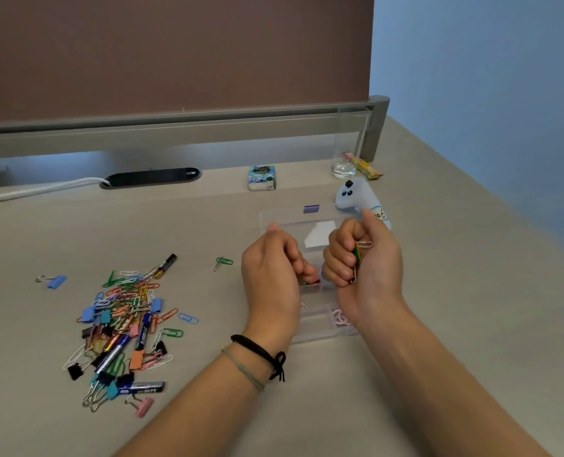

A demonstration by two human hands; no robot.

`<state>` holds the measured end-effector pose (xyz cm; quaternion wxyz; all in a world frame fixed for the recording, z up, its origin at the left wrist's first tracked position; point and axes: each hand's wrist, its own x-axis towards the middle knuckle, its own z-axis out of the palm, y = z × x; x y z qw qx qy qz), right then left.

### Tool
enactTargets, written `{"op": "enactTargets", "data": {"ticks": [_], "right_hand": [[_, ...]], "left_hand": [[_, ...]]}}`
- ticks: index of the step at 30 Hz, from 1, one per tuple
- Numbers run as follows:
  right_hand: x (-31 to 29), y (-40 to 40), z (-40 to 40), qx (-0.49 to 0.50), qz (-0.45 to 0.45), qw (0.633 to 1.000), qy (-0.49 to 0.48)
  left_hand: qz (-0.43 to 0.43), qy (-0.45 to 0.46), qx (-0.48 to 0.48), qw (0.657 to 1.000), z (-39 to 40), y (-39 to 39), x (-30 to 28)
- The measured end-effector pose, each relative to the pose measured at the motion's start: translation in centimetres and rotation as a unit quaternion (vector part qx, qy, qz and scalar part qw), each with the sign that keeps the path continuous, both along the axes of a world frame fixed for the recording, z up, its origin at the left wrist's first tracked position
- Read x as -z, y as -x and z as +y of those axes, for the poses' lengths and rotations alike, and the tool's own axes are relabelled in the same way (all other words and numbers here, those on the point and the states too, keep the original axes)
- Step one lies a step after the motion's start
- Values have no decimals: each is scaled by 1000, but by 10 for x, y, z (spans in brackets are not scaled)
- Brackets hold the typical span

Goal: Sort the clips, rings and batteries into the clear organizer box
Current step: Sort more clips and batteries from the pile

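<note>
The clear organizer box (310, 329) lies open on the desk under both hands, its lid (284, 214) tipped back. My right hand (361, 262) is fisted above it around a bunch of paper clips (358, 255). My left hand (274, 270) hovers over the middle compartments with fingers curled, pinching something small that I cannot make out. Pink paper clips (338, 318) lie in a near compartment. To the left sits a mixed pile (122, 324) of coloured paper clips, binder clips and batteries, with one black and gold battery (165, 266) at its far edge.
A green paper clip (223, 262) lies alone between pile and box. A blue binder clip (54, 281) sits far left. Behind the box are a white controller (356, 194), a glass (343, 168), a small packet (262, 177) and a partition with a cable slot (150, 177).
</note>
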<state>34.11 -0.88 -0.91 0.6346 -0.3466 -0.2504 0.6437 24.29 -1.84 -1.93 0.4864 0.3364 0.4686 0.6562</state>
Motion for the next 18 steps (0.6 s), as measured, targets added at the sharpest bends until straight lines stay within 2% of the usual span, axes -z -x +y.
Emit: {"op": "enactTargets", "data": {"ticks": [8,18], "right_hand": [[5,5,-1,21,-103,993,-57],[7,9,-5,-38,-149,984,-87]], "left_hand": [[0,-16,-22,1000,0,1,2],[2,-35,-36,999,0,2,1]]}}
